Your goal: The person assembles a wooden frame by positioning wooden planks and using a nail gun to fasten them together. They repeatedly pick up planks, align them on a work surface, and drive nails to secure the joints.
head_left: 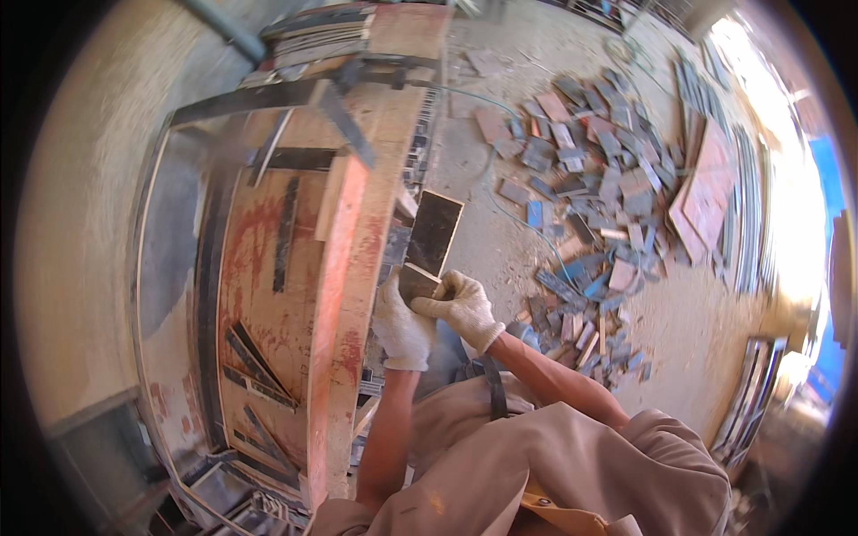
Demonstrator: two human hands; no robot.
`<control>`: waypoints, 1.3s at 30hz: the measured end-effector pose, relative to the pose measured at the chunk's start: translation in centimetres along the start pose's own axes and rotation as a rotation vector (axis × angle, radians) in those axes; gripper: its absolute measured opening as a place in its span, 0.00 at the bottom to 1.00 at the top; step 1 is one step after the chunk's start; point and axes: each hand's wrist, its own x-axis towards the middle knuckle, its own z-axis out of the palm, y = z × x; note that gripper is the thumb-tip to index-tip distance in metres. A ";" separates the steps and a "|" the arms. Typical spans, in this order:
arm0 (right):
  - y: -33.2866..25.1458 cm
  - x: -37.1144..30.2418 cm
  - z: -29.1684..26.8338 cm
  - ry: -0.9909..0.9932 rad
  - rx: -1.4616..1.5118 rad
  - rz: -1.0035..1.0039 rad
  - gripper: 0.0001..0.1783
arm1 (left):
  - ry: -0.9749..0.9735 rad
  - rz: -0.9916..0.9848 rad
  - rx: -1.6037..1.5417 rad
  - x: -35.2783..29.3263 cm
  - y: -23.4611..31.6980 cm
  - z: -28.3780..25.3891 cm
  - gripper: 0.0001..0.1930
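Observation:
Both of my hands wear off-white work gloves and are together in front of my body, beside the long wooden bench. My left hand (402, 326) is closed around the lower end of dark plywood pieces. A longer rectangular piece of dark plywood (436, 234) with pale cut edges points away from me. In front of its near end is a smaller dark plywood piece (417, 281). My right hand (466, 310) is closed on the right end of the smaller piece. The fingers of my left hand are partly hidden.
A wooden bench (357, 250) with a raised orange-brown board (335, 295) runs along my left. Dark strips (259, 362) lie on its surface. On the floor to the right are a heap of plywood offcuts (617, 188), a thin green hose (490, 174) and larger brown panels (706, 192).

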 end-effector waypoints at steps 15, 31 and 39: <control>-10.3 34.5 -2.6 0.046 -1.081 -0.379 0.19 | 0.233 -0.277 0.324 19.7 -18.1 0.7 0.39; -11.8 68.0 7.5 0.027 -1.828 -0.452 0.61 | 0.144 -0.473 0.190 20.0 -15.6 -0.2 0.39; -14.1 70.3 4.6 -0.153 -1.290 -0.383 0.39 | 0.029 -0.525 0.322 20.9 -16.0 -0.2 0.37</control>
